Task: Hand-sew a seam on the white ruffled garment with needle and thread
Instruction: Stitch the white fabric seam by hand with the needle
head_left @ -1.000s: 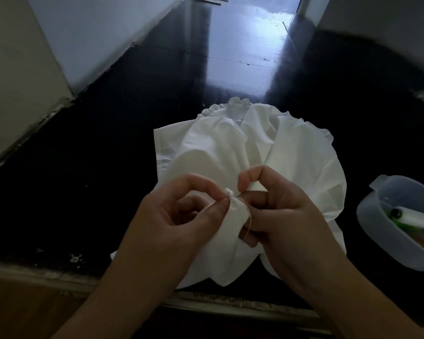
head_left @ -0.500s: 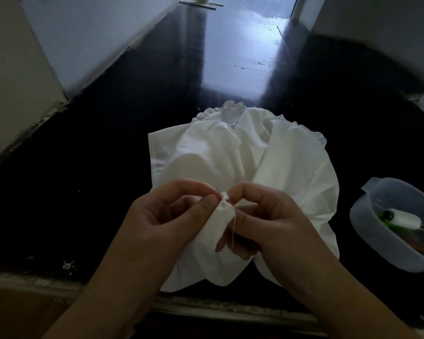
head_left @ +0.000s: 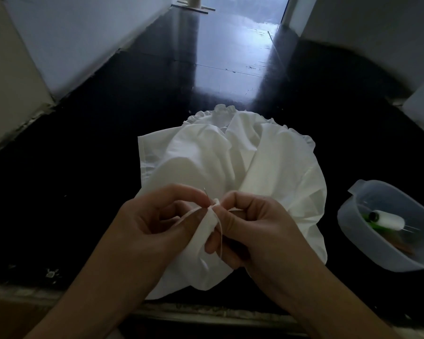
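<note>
The white ruffled garment [head_left: 233, 162] lies bunched on the black tabletop [head_left: 83, 167], its frilled edge at the far side. My left hand [head_left: 162, 223] pinches a raised fold of the cloth between thumb and forefinger. My right hand [head_left: 252, 228] pinches the same fold from the right, fingertips almost touching the left ones. The thin needle [head_left: 206, 192] pokes up out of the fold beside my left fingertip. White thread [head_left: 220, 237] hangs down from the fold across my right fingers.
A translucent plastic tub [head_left: 348, 223] stands at the right, holding a white thread spool [head_left: 387, 219] and something green. The tabletop's front edge [head_left: 206, 311] runs just below my wrists. A pale wall [head_left: 71, 40] borders the left side.
My hands came closer together at the fold, and the needle tip now shows above the cloth by my left fingertip. The view shifted slightly.
</note>
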### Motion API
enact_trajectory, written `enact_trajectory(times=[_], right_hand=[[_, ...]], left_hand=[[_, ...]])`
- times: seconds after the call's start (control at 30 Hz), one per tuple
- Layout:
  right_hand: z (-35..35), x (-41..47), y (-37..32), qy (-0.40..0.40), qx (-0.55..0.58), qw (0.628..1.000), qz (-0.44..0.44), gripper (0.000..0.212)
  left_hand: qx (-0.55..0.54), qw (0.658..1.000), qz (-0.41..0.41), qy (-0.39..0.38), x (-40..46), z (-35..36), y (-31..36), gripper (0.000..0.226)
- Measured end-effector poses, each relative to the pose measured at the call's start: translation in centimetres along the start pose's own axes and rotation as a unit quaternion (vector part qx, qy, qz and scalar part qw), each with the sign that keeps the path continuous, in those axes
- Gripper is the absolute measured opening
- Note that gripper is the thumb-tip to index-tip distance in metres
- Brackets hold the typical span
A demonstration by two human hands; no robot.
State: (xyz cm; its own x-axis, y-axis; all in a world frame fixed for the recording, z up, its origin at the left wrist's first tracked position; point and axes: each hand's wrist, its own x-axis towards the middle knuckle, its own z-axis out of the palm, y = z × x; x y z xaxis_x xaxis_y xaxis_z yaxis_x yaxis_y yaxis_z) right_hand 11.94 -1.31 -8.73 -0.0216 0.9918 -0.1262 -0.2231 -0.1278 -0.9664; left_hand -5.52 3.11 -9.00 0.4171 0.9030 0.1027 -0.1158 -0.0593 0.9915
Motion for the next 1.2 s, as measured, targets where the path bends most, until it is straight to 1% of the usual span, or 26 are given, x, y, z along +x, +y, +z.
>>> enact_trajectory(times=[0.07, 0.17, 0.27, 0.3, 0.33, 0.4, 0.43, 0.5, 0.53, 0.63, 0.77, 0.83, 0.9, 0.97, 1.07, 1.2], right_hand=[[0.0, 0.1, 0.0, -0.005, 0.016, 1.000, 0.000, 0.023], [0.0, 0.1, 0.0, -0.030, 0.027, 0.999, 0.006, 0.023], [0.3, -0.1, -0.2, -0.036, -0.008, 0.999, 0.025, 0.035], [0.3, -0.2, -0.3, -0.029, -0.028, 0.999, 0.030, 0.038], [0.3, -0.2, -0.3, -0.022, -0.044, 0.998, 0.031, 0.038], [0.4, -0.2, -0.4, -0.012, -0.066, 0.997, 0.022, 0.033], [0.5, -0.2, -0.3, -0.010, -0.068, 0.997, 0.018, 0.032], [0.6, -0.2, -0.2, -0.011, -0.057, 0.998, 0.011, 0.030], [0.6, -0.2, -0.1, -0.014, -0.050, 0.999, 0.009, 0.030], [0.3, -0.1, -0.1, -0.034, -0.046, 0.998, 0.006, 0.026], [-0.6, -0.1, -0.3, -0.051, -0.042, 0.998, 0.004, 0.006], [-0.9, -0.2, -0.4, -0.045, -0.063, 0.997, 0.002, 0.008], [-0.9, -0.2, -0.5, -0.032, -0.087, 0.996, -0.014, 0.004], [-0.8, -0.3, -0.6, -0.003, -0.105, 0.994, -0.040, 0.007], [-0.5, -0.4, -0.4, 0.030, -0.100, 0.992, -0.069, 0.011], [-0.2, -0.4, -0.6, 0.031, -0.113, 0.990, -0.081, 0.009]], left_hand=[[-0.004, 1.000, -0.005, 0.002, 0.0, 0.1, 0.0, 0.010], [-0.050, 0.998, -0.037, 0.007, -0.1, 0.7, 0.4, 0.016], [-0.060, 0.997, -0.047, 0.001, 0.0, 0.6, 0.4, 0.011], [-0.049, 0.998, -0.047, 0.003, 0.0, 0.4, 0.1, 0.012], [-0.046, 0.998, -0.049, 0.005, 0.0, 0.2, -0.1, 0.017], [-0.062, 0.996, -0.063, 0.008, -0.1, 0.1, -0.4, 0.029], [-0.070, 0.995, -0.068, 0.006, -0.1, 0.1, -0.5, 0.030], [-0.096, 0.993, -0.075, 0.002, 0.0, 0.2, -0.4, 0.021], [-0.110, 0.991, -0.080, 0.004, 0.1, 0.2, -0.4, 0.021], [-0.128, 0.989, -0.072, 0.019, 0.1, 0.2, -0.5, 0.028], [-0.096, 0.993, -0.052, 0.052, 0.1, 0.3, -0.3, 0.015], [-0.087, 0.994, -0.044, 0.054, 0.0, 0.4, -0.1, 0.012], [-0.079, 0.994, -0.034, 0.068, -0.1, 0.6, 0.2, 0.009], [-0.054, 0.995, -0.024, 0.080, 0.0, 0.7, 0.2, 0.012], [-0.017, 0.998, -0.024, 0.061, -0.1, 0.7, 0.3, 0.014], [-0.011, 0.998, -0.020, 0.055, -0.3, 0.8, 0.4, 0.010]])
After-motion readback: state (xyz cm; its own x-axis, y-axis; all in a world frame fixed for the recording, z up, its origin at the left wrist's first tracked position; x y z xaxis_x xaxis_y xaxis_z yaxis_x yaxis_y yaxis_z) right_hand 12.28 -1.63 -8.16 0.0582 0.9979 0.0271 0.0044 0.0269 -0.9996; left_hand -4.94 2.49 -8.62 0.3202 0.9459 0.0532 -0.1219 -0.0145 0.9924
